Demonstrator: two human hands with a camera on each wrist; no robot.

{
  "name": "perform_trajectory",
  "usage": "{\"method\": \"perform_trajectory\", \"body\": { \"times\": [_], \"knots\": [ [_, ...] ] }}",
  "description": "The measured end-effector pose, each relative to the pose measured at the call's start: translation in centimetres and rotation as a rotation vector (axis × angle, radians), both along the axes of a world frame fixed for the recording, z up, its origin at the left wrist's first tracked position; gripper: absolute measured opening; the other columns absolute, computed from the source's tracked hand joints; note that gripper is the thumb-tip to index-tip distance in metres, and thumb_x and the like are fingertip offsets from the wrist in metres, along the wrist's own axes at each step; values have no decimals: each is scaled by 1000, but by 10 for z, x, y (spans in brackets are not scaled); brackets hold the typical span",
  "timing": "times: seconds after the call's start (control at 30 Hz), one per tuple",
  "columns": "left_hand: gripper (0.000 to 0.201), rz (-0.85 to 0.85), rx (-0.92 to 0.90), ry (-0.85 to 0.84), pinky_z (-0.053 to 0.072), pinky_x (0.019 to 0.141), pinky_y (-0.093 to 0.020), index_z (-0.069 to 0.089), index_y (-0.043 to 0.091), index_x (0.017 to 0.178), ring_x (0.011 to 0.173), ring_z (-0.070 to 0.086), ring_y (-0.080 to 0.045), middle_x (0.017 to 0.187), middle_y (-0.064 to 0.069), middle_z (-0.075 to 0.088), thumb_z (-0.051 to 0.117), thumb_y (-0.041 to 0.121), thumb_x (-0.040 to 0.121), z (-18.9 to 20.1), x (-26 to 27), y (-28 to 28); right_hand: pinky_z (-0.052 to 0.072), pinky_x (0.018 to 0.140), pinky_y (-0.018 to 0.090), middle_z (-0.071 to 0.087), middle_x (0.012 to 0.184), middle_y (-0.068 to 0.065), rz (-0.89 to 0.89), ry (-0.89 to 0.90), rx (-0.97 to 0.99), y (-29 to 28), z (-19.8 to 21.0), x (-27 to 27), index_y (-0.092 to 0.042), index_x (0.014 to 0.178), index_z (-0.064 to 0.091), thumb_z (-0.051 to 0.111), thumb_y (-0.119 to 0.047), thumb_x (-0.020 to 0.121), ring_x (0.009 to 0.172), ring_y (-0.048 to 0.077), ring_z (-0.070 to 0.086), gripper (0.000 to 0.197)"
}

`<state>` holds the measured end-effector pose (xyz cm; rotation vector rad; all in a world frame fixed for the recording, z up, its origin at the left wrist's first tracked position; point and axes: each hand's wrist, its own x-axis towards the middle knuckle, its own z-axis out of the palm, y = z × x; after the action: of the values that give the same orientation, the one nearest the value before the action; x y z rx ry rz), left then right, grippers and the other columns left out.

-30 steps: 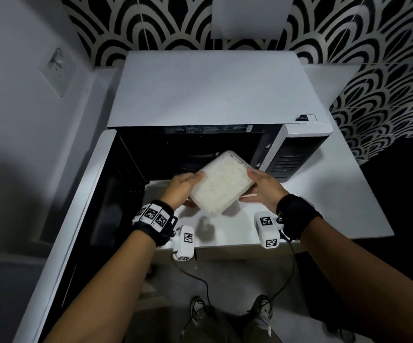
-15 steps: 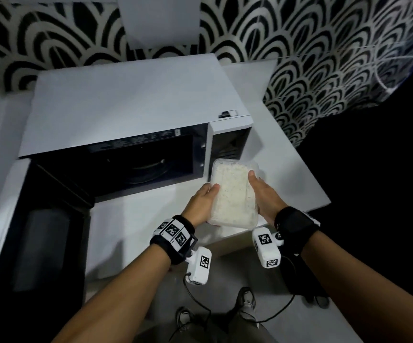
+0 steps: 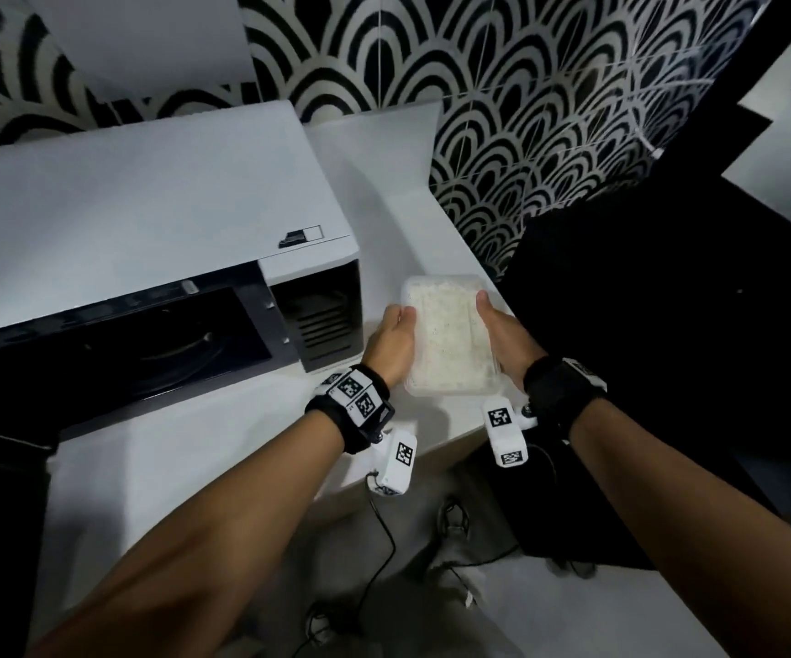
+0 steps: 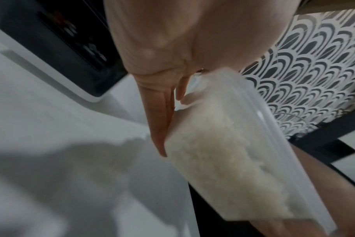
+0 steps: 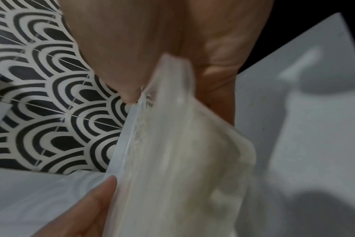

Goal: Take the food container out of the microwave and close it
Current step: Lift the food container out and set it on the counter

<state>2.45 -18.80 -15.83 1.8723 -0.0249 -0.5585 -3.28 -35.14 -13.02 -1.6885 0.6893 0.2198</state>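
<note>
Hands [image 3: 450, 339] grip translucent rectangular rice-filled container [image 3: 448, 341].

The wall tiles [image 3: 550, 135] carry a black-and-white scallop pattern. The microwave [image 3: 147, 192] is white with a black front and dark inside. The counter [image 3: 223, 434] is white. The clear container [image 3: 448, 334] holds white rice. Black wristbands [image 3: 557, 389] bear black-and-white square markers.

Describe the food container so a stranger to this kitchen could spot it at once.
Start at the white microwave with its dark open cavity. Just right of it, over the white counter, the food container sits between the left hand and right hand. It alone is translucent plastic, filled with pale rice.
</note>
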Motion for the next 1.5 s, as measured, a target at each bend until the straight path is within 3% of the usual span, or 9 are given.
{"method": "perform_trajectory", "body": {
  "times": [0.17,0.27,0.4,0.57,0.77,0.9,1.03,1.27,1.5],
  "knots": [
    [45,126,23,104,50,92,-42,52,7,124,104,59,-31,121,-17,61,27,39,105,0,49,-44,41,85,25,64,116,3,44,25,-57,-43,-15,61,-10,127,61,32,-54,103,101,18,58,58],
    [48,222,36,165,50,99,-53,49,2,135,122,56,-41,134,-23,55,26,34,106,-1,70,-63,42,88,29,64,115,4,146,12,-108,-62,-28,104,-7,124,58,29,-54,103,109,22,60,59],
    [46,376,48,263,54,84,-45,50,9,138,117,58,-37,129,-14,55,27,33,106,-3,98,-79,45,78,31,61,105,7,260,44,-125,-80,-47,157,-8,112,59,28,-47,104,101,25,58,50],
    [47,395,136,195,47,105,-46,47,-4,141,127,54,-38,144,-26,50,31,22,106,-25,145,-96,39,108,39,59,132,13,398,55,-189,-87,-62,209,-4,128,59,25,-37,107,122,30,54,52],
    [41,445,285,142,45,105,-39,52,-6,137,129,53,-39,140,-26,55,35,14,106,-51,191,-98,35,80,26,54,102,10,470,107,-248,-90,-84,258,-9,101,54,25,-32,106,93,23,50,38],
    [38,484,334,164,36,104,-37,51,-13,130,128,51,-40,139,-27,53,30,-7,99,-61,203,-95,34,83,24,55,108,9,476,79,-238,-90,-95,271,-2,125,60,29,-35,106,100,22,51,49],
    [38,474,349,110,35,105,-37,48,-14,133,131,49,-41,141,-27,51,31,-7,99,-65,211,-90,35,83,24,55,105,8,503,66,-262,-87,-101,279,-1,121,61,27,-35,107,97,22,51,51],
    [44,423,289,170,42,102,-38,57,-9,128,124,55,-39,136,-27,57,29,18,107,-64,214,-89,38,99,31,60,130,19,475,44,-250,-84,-102,275,1,130,57,26,-33,107,120,32,54,51],
    [45,464,213,190,47,101,-46,61,-5,123,119,59,-41,131,-28,60,30,22,105,-60,210,-89,37,100,34,59,131,22,493,43,-260,-83,-102,275,4,129,55,25,-30,108,122,35,52,51]
  ]
}}
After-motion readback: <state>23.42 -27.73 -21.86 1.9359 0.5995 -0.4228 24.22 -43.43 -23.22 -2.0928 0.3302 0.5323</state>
